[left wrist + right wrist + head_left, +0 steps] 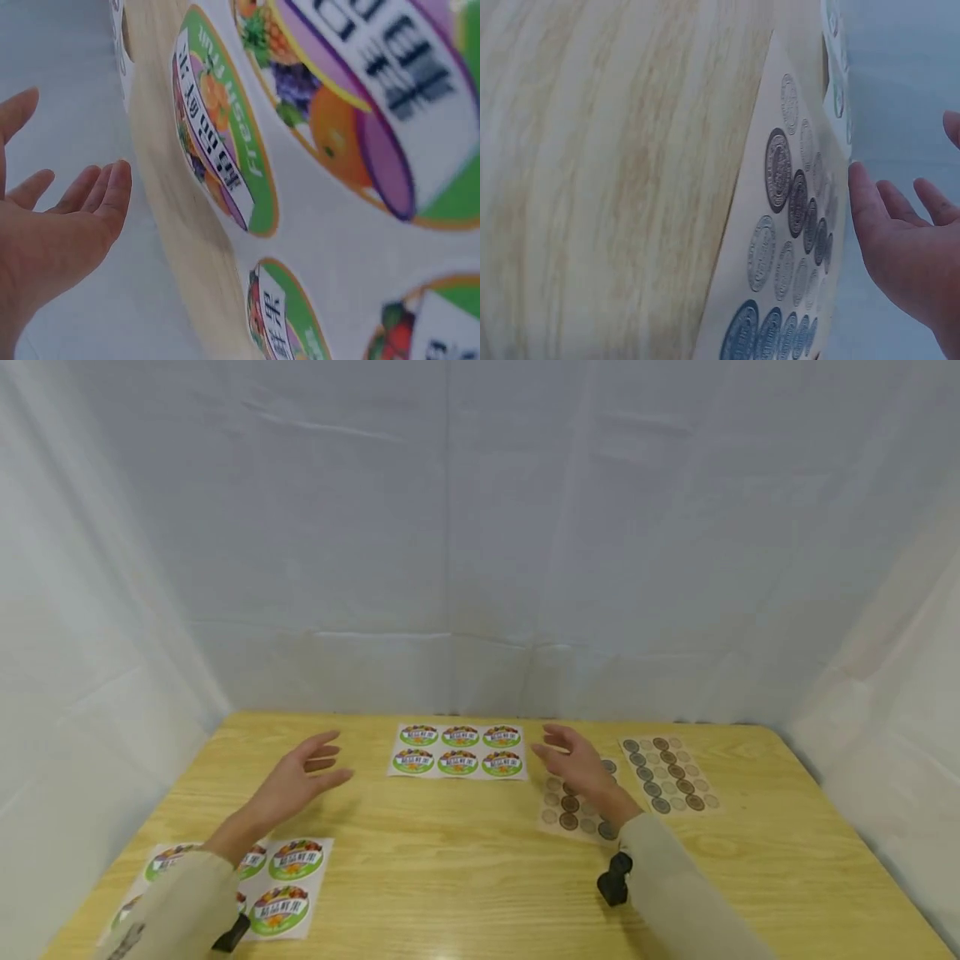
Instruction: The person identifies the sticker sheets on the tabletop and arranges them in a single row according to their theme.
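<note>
Both hands hover over a wooden table, fingers loosely spread and nothing held. My left hand (295, 783) is above and beyond a white sheet of round fruit stickers (321, 860), whose left part my sleeve covers. My right hand (581, 770) hangs over a beige sheet of round stamp-like stickers (558, 833), partly hiding it. Between the hands, at the table's back, lies another fruit sticker sheet (459, 776) with two rows of oval labels. In the left wrist view the near fruit sheet (315, 247) fills the right side, beside the left hand (60, 232).
A second beige stamp sticker sheet (667, 777) lies at the back right. The wooden table (450, 877) is bounded by a white cloth backdrop (450, 568) behind and on both sides. Each wrist wears a black strapped device, like the right one (615, 878).
</note>
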Demonstrator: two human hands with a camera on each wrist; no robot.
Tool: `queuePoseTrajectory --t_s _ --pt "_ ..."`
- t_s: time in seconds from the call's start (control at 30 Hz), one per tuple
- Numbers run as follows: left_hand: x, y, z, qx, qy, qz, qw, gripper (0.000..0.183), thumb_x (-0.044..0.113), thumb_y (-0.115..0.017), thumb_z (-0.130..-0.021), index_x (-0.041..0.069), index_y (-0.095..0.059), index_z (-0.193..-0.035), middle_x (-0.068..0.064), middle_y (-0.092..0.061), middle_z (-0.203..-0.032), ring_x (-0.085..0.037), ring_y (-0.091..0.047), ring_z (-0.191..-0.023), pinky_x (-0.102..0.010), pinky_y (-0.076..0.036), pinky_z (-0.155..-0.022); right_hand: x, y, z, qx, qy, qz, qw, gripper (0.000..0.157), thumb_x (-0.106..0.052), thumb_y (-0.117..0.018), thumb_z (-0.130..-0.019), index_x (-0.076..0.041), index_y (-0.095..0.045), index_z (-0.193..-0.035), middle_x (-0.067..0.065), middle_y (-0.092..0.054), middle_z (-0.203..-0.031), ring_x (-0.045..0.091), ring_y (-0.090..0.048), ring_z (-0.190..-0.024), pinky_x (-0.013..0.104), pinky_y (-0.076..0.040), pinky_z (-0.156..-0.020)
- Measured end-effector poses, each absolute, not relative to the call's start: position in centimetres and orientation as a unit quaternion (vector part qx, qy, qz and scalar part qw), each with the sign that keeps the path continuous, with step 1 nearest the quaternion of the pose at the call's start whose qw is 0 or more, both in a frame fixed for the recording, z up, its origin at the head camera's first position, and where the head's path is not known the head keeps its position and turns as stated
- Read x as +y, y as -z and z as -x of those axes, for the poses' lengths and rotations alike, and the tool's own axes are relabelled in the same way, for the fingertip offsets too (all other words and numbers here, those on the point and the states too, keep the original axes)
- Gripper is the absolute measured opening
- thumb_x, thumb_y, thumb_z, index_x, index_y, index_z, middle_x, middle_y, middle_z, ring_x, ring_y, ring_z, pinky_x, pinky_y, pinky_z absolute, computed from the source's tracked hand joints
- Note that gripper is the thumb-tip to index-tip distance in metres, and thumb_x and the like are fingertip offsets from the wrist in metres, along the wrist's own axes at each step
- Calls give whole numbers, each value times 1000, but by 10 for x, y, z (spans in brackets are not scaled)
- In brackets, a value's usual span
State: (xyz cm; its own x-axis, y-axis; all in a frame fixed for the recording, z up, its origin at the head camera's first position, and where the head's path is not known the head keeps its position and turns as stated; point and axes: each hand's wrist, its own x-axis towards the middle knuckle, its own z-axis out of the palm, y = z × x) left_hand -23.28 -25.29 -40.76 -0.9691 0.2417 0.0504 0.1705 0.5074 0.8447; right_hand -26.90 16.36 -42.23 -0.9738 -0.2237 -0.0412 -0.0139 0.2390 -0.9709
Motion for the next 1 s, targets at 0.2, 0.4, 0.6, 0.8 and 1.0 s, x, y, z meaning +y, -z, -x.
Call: queuePoseTrajectory --t_s 0.2,0.4,0.6,0.8,1.0 --pt "-236 415 250 856 -505 -98 52 79 29 -65 -92 3 -20 -151 -31 -33 -143 -47 -35 -129 -57 -37 -97 168 428 275 773 626 58 86 66 -23 -62 -95 -1 -28 -147 27 -30 -146 40 -41 -127 45 -43 -96" --pt "-216 424 267 849 -519 -77 61 78 20 -67 -91 0 -20 -150 -33 -35 -140 -46 -37 -127 -54 -36 -99 161 439 281 792 605 43 67 66 -20 -65 -93 0 -32 -146 26 -35 -144 39 -39 -129 45 -44 -95" --pt "-205 431 282 860 -503 -56 68 79 18 -68 -90 0 -19 -150 -32 -36 -140 -43 -37 -128 -52 -36 -100 146 440 286 841 538 34 51 71 -20 -70 -89 1 -33 -146 25 -40 -141 38 -43 -126 48 -41 -97" --pt "-196 434 296 869 -486 -49 74 83 17 -71 -88 1 -20 -151 -29 -38 -139 -40 -39 -126 -51 -34 -102 134 434 288 865 495 33 73 76 -20 -71 -88 2 -29 -147 25 -37 -144 39 -39 -129 50 -37 -100" --pt "-187 439 308 886 -456 -54 67 86 20 -74 -85 -2 -22 -149 -27 -44 -132 -40 -42 -121 -51 -35 -101 125 435 290 901 427 39 74 82 -31 -73 -86 3 -30 -147 24 -34 -146 40 -33 -133 50 -32 -104"
